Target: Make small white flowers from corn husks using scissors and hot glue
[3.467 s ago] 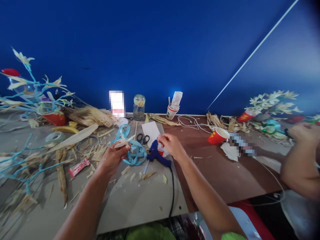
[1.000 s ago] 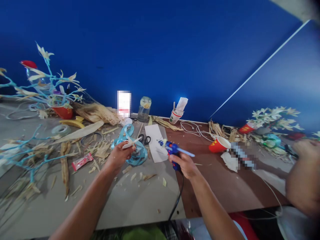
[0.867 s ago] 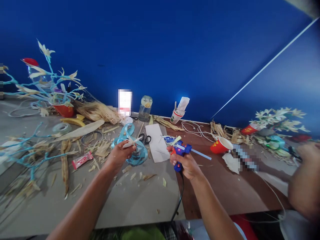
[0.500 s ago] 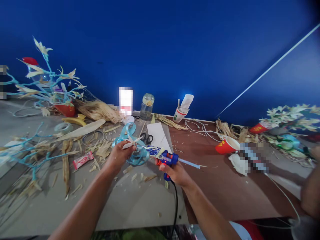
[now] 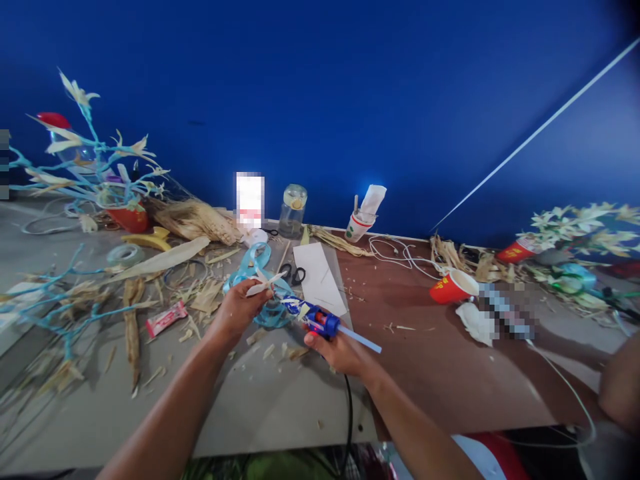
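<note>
Between the fingers of my left hand [image 5: 241,307] is a small pale flower [image 5: 264,283] that looks made of dried husk, its petals spread. My right hand [image 5: 336,350] is wrapped round a blue hot glue gun [image 5: 320,320]. A clear glue stick [image 5: 361,339] sticks out of the gun's back end, and a black cord [image 5: 349,413] hangs down below. The gun's nozzle end points at the flower and is close to it; whether they touch I cannot tell. Behind my left hand lies a loose coil of light blue ribbon [image 5: 255,257]. Black-handled scissors [image 5: 298,275] rest just beyond.
Husk scraps [image 5: 210,297] and a pink wrapper [image 5: 167,319] litter the left side. Blue-wrapped branches [image 5: 65,323] lie there too. A glass jar [image 5: 293,212] and a white cup [image 5: 359,227] stand along the wall. A red cup [image 5: 453,287] lies tipped at right, near another person's arm [image 5: 620,387].
My right hand has brought the glue gun left, nearer the flower, and tilted it. My left hand with the flower has hardly moved.
</note>
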`<state>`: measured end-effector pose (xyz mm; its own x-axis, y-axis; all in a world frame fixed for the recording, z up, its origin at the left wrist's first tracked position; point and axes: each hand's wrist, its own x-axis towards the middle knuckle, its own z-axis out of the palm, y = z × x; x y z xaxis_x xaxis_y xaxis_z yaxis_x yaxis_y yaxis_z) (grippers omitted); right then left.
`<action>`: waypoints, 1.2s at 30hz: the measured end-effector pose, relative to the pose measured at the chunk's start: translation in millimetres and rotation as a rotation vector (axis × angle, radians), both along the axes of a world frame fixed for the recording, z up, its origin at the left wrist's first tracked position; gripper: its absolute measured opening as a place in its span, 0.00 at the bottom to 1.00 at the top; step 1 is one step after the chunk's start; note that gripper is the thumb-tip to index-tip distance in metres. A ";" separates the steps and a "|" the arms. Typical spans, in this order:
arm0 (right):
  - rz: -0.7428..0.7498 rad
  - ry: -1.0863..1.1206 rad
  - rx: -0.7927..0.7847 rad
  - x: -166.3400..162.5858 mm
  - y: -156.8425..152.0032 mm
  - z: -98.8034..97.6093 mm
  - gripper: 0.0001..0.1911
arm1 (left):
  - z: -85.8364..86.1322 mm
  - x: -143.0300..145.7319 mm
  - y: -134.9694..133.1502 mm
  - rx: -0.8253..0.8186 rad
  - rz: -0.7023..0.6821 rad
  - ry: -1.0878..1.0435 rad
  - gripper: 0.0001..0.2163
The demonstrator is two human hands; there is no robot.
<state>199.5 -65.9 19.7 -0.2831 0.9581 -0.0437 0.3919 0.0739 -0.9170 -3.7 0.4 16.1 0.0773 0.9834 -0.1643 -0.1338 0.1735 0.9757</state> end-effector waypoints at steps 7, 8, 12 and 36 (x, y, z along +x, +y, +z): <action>-0.015 -0.087 0.025 -2.1 -1.0 -1.7 0.16 | -1.7 -0.8 1.3 0.010 0.026 0.008 0.14; -0.017 -0.098 0.022 -2.0 -1.5 -2.0 0.16 | -1.3 -1.3 1.4 0.012 0.030 0.009 0.14; -0.020 -0.125 0.044 -0.5 -4.1 -2.5 0.15 | 3.5 -2.9 1.0 0.012 0.052 0.010 0.13; -0.025 -0.136 0.071 -0.7 -2.2 -1.8 0.14 | 0.4 -4.4 2.8 0.000 0.013 -0.014 0.12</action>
<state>198.8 -68.0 17.9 -0.2550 0.9669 -0.0114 0.5145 0.1256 -0.8483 -8.0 3.1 16.5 0.0670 0.9843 -0.1634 -0.1494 0.1719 0.9737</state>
